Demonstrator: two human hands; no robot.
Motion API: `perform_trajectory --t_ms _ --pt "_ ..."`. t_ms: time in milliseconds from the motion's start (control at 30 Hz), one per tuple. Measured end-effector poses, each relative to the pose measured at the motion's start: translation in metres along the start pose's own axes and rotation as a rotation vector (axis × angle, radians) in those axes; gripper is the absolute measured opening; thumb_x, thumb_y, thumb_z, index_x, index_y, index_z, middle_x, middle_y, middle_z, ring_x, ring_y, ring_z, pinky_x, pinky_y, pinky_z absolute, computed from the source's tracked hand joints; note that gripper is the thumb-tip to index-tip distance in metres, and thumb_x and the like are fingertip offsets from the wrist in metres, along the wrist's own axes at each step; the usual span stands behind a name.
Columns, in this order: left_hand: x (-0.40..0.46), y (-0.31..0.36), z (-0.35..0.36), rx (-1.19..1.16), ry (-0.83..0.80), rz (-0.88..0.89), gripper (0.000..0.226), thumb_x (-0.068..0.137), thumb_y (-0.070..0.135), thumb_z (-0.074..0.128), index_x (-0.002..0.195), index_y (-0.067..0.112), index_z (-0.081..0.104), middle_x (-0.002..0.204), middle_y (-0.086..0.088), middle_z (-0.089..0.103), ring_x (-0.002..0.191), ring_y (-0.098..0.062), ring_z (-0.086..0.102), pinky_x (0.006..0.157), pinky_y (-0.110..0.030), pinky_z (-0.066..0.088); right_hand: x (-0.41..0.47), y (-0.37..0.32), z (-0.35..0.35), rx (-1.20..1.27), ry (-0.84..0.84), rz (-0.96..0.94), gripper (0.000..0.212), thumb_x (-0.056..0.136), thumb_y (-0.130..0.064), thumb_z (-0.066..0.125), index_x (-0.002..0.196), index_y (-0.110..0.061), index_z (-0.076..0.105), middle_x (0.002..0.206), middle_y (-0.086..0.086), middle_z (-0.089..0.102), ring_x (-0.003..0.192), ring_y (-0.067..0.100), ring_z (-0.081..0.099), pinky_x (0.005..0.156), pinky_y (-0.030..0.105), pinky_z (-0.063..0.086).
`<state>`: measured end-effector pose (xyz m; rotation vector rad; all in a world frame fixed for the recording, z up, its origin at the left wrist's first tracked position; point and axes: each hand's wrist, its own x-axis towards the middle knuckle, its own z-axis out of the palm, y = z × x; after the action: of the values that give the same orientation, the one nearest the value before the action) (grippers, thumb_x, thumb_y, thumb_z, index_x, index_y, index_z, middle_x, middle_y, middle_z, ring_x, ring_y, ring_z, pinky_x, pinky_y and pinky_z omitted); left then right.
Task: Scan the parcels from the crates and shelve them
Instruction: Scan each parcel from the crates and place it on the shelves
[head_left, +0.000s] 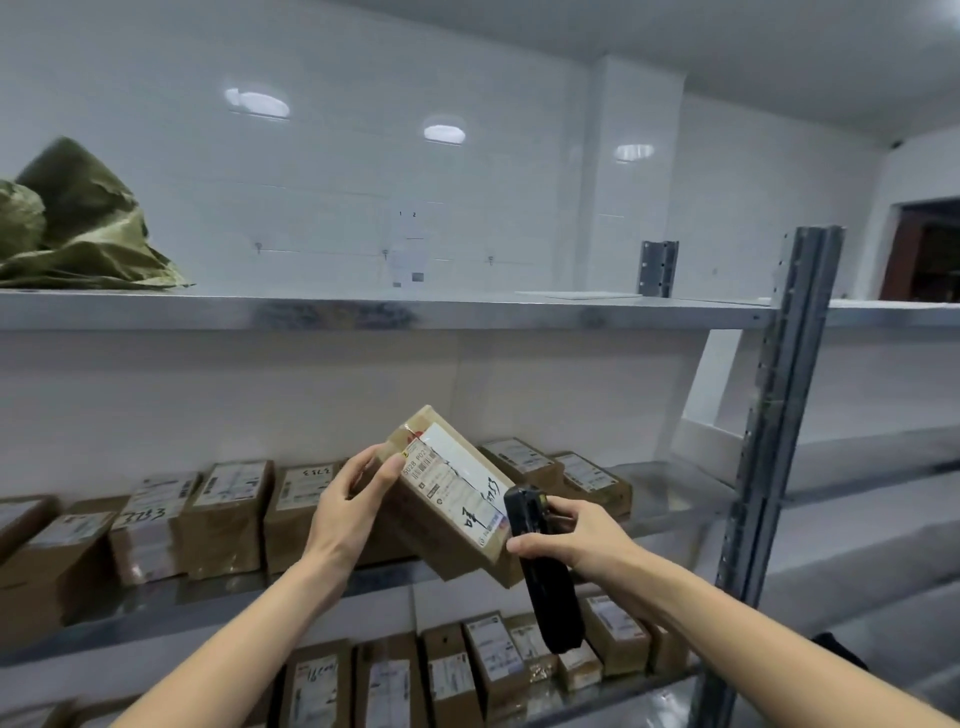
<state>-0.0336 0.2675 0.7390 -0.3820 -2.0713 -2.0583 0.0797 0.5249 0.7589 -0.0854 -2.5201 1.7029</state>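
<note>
A brown cardboard parcel (451, 500) with a white label tilts in front of the shelf (363, 582); a black scanner (545, 571) touches its lower corner.

Parcel (452, 493) held tilted in front of middle shelf (670, 499), left hand (348, 506) at its left end, right hand (571, 535) with scanner (545, 577) touching its right edge. Boxes (208, 519) in a row on middle shelf behind; more boxes (467, 670) on the shelf below. Sack (78, 223) on top shelf (363, 312), far left. Upright post (779, 415) to the right.

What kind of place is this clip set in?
Probably a parcel depot or pickup storeroom: metal shelving lined with labelled cardboard parcels, and a black handheld scanner aimed at the parcel in hand.
</note>
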Motion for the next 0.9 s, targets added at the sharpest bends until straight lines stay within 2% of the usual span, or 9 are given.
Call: perform_trajectory --t_ms 133,200,267,333,400,467,567,767,900 --pt "-0.004 0.008 -0.012 -0.037 0.028 -0.016 0.048 0.058 0.078 0.069 0.101 0.056 0.068 0.115 0.016 0.066 0.112 -0.009 0.06 0.101 -0.05 0.05 0.004 -0.006 0.003 -0.01 -0.026 -0.014 0.041 0.078 -0.03 0.09 0.116 -0.035 0.074 0.107 -0.009 0.079 0.095 0.008 0.074 0.066 0.017 0.055" --pt "-0.007 0.009 -0.02 -0.057 0.061 -0.02 0.051 0.057 0.076 0.07 0.102 0.051 0.07 0.113 0.011 0.068 0.11 -0.011 0.061 0.101 -0.05 0.051 0.007 -0.005 0.004 -0.034 -0.041 -0.007 0.044 0.077 -0.031 0.09 0.117 -0.036 0.072 0.11 -0.009 0.077 0.098 0.009 0.073 0.069 0.019 0.054" --pt "-0.01 0.007 -0.032 -0.069 0.105 -0.037 0.059 0.057 0.077 0.07 0.107 0.046 0.07 0.117 0.006 0.068 0.113 -0.015 0.061 0.103 -0.052 0.05 0.013 0.003 0.003 -0.055 -0.022 0.025 0.049 0.076 -0.03 0.091 0.121 -0.028 0.071 0.107 -0.006 0.076 0.095 0.009 0.072 0.067 0.018 0.053" --pt "-0.013 0.005 -0.046 -0.066 0.134 -0.055 0.064 0.057 0.079 0.07 0.111 0.044 0.069 0.12 0.005 0.066 0.116 -0.018 0.059 0.104 -0.053 0.048 0.018 0.012 0.004 -0.083 -0.001 0.071 0.05 0.076 -0.024 0.092 0.119 -0.019 0.066 0.098 -0.009 0.07 0.086 0.003 0.068 0.06 0.01 0.049" --pt "-0.018 0.004 -0.061 -0.036 0.144 -0.056 0.065 0.056 0.081 0.07 0.11 0.045 0.069 0.119 0.005 0.066 0.116 -0.018 0.058 0.104 -0.054 0.048 0.024 0.021 0.006 -0.132 0.01 0.104 0.063 0.074 -0.022 0.094 0.125 -0.02 0.058 0.095 -0.013 0.062 0.083 -0.002 0.059 0.058 0.007 0.044" --pt "-0.024 0.002 -0.073 -0.008 0.15 -0.054 0.061 0.056 0.08 0.069 0.107 0.047 0.07 0.115 0.004 0.068 0.112 -0.018 0.061 0.1 -0.053 0.051 0.031 0.028 0.01 -0.183 0.016 0.116 0.088 0.07 -0.026 0.096 0.145 -0.012 0.053 0.105 -0.006 0.062 0.089 0.004 0.059 0.064 0.009 0.043" --pt "-0.032 -0.004 -0.085 0.009 0.136 -0.052 0.055 0.058 0.079 0.069 0.104 0.049 0.07 0.111 0.0 0.07 0.109 -0.019 0.063 0.095 -0.05 0.055 0.039 0.035 0.016 -0.195 0.014 0.115 0.107 0.065 -0.032 0.099 0.154 -0.009 0.044 0.119 0.001 0.059 0.103 0.013 0.057 0.085 0.023 0.047" --pt "-0.043 -0.019 -0.088 0.009 0.109 -0.068 0.065 0.058 0.078 0.068 0.112 0.043 0.069 0.112 -0.001 0.069 0.11 -0.017 0.063 0.094 -0.046 0.056 0.051 0.034 0.035 -0.161 -0.007 0.073 0.103 0.067 -0.028 0.098 0.154 -0.01 0.045 0.134 0.007 0.063 0.106 0.012 0.056 0.092 0.027 0.046" --pt "-0.041 -0.025 -0.086 0.013 0.107 -0.07 0.062 0.059 0.079 0.069 0.11 0.044 0.07 0.114 0.002 0.069 0.112 -0.017 0.062 0.096 -0.048 0.056 0.06 0.031 0.043 -0.146 -0.019 0.055 0.108 0.067 -0.028 0.097 0.157 -0.01 0.04 0.148 0.011 0.057 0.126 0.022 0.057 0.103 0.033 0.046"
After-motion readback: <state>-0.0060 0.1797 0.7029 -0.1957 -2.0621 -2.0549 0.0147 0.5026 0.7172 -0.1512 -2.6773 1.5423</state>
